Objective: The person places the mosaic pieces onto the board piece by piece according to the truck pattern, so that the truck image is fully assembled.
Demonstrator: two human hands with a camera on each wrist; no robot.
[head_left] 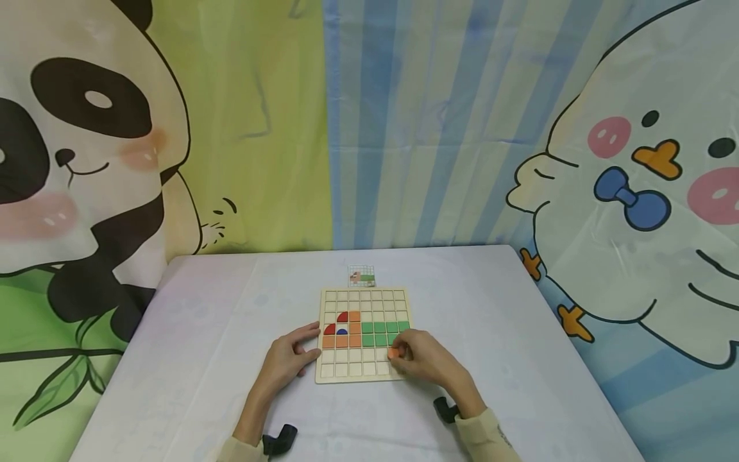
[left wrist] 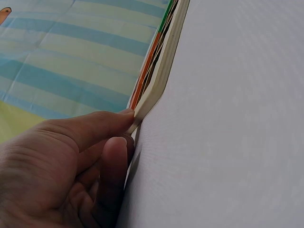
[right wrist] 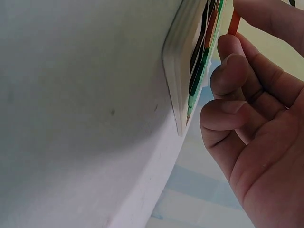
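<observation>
A square wooden grid board (head_left: 346,370) lies on the table, partly filled with green, orange, red and blue pieces. Along its left edge rests my left hand (head_left: 287,356), thumb and index finger apart and touching the rim. The left wrist view shows the thumb (left wrist: 107,124) against the board's pale edge (left wrist: 159,85). Over the lower right part of the grid, my right hand (head_left: 427,359) pinches a small orange tile (head_left: 394,353) between thumb and fingers. In the right wrist view that orange tile (right wrist: 234,22) is seen edge-on, above the board's surface, other fingers curled beneath.
A small pattern card (head_left: 362,276) with a coloured grid picture lies just behind the board. The white table (head_left: 231,308) reaches back to curtains printed with cartoon animals. Black wrist straps with cameras (head_left: 280,440) sit at both wrists.
</observation>
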